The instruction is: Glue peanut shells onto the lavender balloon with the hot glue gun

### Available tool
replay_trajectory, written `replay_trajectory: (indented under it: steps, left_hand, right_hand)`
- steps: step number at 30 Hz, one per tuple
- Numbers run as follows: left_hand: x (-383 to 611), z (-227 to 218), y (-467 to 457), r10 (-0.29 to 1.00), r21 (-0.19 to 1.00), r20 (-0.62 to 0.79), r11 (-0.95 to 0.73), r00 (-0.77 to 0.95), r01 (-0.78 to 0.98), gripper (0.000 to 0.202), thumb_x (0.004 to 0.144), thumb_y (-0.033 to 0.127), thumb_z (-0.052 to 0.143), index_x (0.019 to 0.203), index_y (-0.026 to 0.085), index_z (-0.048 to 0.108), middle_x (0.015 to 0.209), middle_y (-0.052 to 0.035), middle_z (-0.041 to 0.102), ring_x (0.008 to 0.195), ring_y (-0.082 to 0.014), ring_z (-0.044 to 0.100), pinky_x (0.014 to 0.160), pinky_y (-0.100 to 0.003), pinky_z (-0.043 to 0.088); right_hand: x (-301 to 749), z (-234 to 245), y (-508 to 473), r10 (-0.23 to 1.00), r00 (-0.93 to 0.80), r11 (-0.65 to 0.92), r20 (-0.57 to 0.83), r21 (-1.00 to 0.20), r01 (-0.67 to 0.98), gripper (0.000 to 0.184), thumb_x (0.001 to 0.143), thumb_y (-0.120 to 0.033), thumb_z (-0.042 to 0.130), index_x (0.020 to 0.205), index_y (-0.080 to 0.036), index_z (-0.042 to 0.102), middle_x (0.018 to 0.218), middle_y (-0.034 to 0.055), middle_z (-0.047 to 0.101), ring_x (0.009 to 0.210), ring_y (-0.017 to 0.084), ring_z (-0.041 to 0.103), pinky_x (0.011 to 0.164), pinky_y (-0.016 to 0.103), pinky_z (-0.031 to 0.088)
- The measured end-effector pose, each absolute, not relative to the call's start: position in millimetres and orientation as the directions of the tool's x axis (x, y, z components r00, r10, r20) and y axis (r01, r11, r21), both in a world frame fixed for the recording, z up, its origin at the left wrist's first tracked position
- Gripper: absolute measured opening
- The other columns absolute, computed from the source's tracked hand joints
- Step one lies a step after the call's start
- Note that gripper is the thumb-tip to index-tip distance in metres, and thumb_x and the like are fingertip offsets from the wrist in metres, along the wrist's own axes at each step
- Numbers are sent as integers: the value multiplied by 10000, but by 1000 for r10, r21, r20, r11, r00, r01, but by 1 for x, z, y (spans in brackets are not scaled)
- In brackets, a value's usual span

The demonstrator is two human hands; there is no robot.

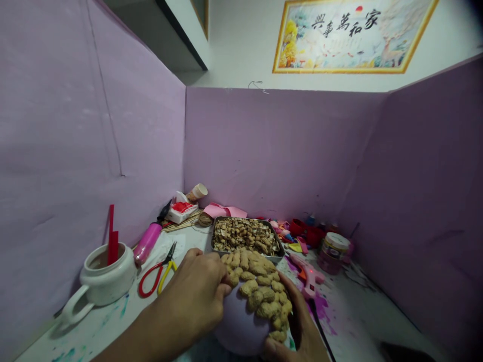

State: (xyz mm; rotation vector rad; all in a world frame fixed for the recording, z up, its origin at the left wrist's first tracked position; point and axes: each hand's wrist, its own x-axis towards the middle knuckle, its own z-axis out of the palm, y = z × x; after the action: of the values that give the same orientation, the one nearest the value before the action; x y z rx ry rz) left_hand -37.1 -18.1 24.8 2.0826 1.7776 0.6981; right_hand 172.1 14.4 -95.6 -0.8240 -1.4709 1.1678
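Observation:
A pale purple ball-like form (241, 324) sits low in the middle of the head view, its upper and right sides covered with whole peanuts (260, 296). My right hand (298, 327) is closed around its right side and holds it, thumb at the front. At the upper left edge of the covered part, my left hand (196, 286) is closed, with thumb and bent fingers pinching a peanut (233, 277) against the form. The left fingertips are partly hidden. Just behind stands a metal tray (279, 258) full of shelled or broken peanut pieces (245, 235).
On the left are a white mug-like pot (107, 281) holding red strips, red-and-yellow-handled pliers (158, 274) and a pink bottle (148, 244). A pink glue gun (309, 276) with a cord and a lidded jar (334, 249) lie right. Purple panels (279, 151) enclose the table.

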Motion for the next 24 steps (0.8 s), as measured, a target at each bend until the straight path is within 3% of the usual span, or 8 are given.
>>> replay_trajectory:
  steps: [9, 15, 24]
  left_hand:
    - [-32, 23, -17, 966, 563, 228, -235, 124, 793, 134, 664, 204, 547, 578, 205, 649, 664, -62, 593, 752, -245, 495, 830, -449, 290]
    - [-32, 19, -16, 953, 537, 258, -278, 158, 797, 159, 689, 211, 527, 603, 210, 660, 695, -59, 626, 726, -226, 519, 921, -484, 248]
    - [-24, 37, -22, 974, 308, 135, -216, 182, 927, 231, 721, 160, 444, 621, 183, 651, 756, -57, 650, 750, -193, 555, 875, -447, 322]
  right_hand:
    - [173, -98, 15, 920, -243, 296, 308, -951, -88, 960, 540, -518, 759, 1324, -254, 273, 1405, 114, 351, 1295, 351, 307, 1076, 436, 252]
    - [173, -97, 13, 910, -272, 305, 314, -949, -74, 943, 551, -520, 755, 1321, -280, 265, 1412, 95, 349, 1311, 337, 287, 1056, 396, 309]
    - [170, -105, 14, 898, -189, 402, 398, -915, -16, 942, 564, -588, 707, 1337, -252, 288, 1395, 98, 375, 1278, 337, 349, 1056, 399, 302]
